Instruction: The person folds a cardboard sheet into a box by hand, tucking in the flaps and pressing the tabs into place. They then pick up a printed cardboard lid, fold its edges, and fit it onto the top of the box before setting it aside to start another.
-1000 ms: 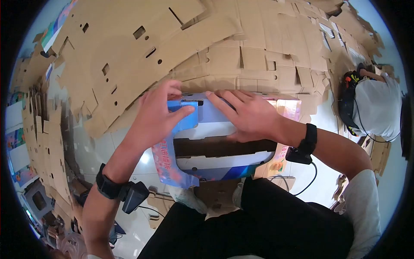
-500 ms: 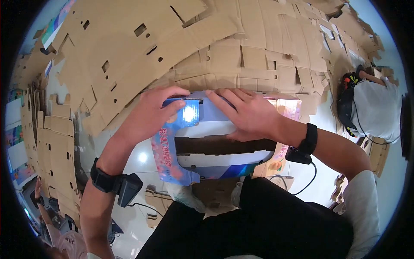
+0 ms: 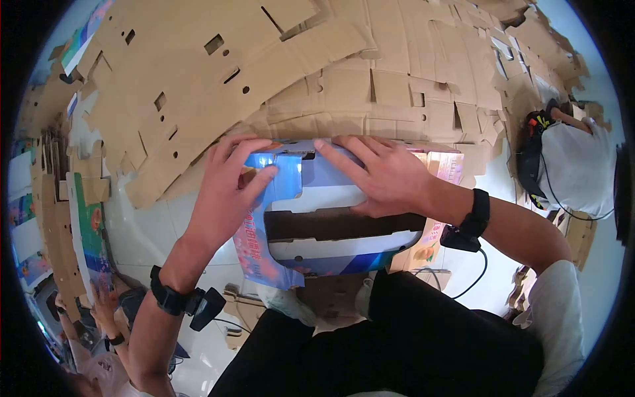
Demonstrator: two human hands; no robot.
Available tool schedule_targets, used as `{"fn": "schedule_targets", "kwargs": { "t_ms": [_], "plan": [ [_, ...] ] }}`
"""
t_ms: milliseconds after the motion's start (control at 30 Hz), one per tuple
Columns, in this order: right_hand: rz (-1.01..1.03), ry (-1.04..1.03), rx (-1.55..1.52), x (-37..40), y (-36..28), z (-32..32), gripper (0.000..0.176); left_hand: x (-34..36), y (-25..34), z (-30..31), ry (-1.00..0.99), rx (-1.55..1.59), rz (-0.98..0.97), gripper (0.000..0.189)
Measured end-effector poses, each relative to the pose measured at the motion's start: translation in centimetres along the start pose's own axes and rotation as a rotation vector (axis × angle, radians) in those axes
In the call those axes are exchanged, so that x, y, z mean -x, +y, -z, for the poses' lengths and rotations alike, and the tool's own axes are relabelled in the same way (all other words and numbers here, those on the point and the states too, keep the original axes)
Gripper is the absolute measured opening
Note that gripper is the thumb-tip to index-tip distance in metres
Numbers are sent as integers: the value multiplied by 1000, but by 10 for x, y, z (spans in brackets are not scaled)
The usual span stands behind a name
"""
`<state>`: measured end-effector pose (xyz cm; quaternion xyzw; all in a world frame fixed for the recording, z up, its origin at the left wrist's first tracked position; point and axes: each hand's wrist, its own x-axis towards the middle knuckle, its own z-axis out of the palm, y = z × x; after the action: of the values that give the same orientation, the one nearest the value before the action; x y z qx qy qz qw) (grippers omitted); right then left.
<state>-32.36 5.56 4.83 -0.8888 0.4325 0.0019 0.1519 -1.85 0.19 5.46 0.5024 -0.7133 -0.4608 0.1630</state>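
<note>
A printed cardboard box (image 3: 254, 257) stands open in front of my legs, pink and blue on its left end and orange on its right end. Its far corners and edge are folded inward, and the dark inside shows through the opening. My left hand (image 3: 237, 173) is closed on the far left corner, thumb over the blue flap (image 3: 283, 177) and fingers outside. On the far wall, my right hand (image 3: 391, 173) has its fingers over the top edge and its thumb inside the opening. Both wrists wear black straps with small devices.
Brown flattened cardboard sheets (image 3: 317, 79) spread across the far side. At the left, a co-worker's hand (image 3: 104, 308) touches a green printed sheet (image 3: 92, 231). Another person in a white shirt (image 3: 577, 165) is at the right. Cables hang from my wrist devices.
My left hand has shifted slightly left along the box corner, its wrist lower. At the left, the co-worker's hand and a green printed sheet have come into view. My right hand is almost still.
</note>
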Motion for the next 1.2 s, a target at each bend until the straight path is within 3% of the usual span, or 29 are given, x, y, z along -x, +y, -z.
{"fn": "schedule_targets", "kwargs": {
  "t_ms": [67, 267, 367, 533, 767, 867, 967, 1067, 1167, 1200],
  "plan": [
    [-3, -5, 3, -2, -1, -1, 126, 0, 5, -1, 8, -55, -50, 38],
    [0, -2, 18, -2, -1, -1, 126, -11, 0, -4, -36, -70, 36, 37],
    [-2, -23, 13, -4, -4, 2, 124, -12, 2, -14, 46, -307, -55, 38],
    [56, -72, 94, -7, -8, 8, 122, -24, -8, -12, -8, -115, -3, 38],
    [-29, -153, 35, -13, -15, 12, 121, -20, -8, -14, 6, -3, 79, 40],
    [-34, -99, 24, -12, -19, 21, 115, 1, -9, -26, 183, -314, -109, 44],
    [48, 80, 60, -13, -13, 32, 108, 20, 4, -22, 260, -309, -275, 52],
    [89, 225, 108, -24, 2, 48, 103, 27, 22, -9, 228, -543, -430, 56],
    [-35, 195, 145, -45, 22, 51, 97, 22, 15, -1, -18, -401, -485, 54],
    [-21, 251, 108, -52, 32, 51, 97, 20, 13, -1, -86, -504, -502, 50]
  ]
}}
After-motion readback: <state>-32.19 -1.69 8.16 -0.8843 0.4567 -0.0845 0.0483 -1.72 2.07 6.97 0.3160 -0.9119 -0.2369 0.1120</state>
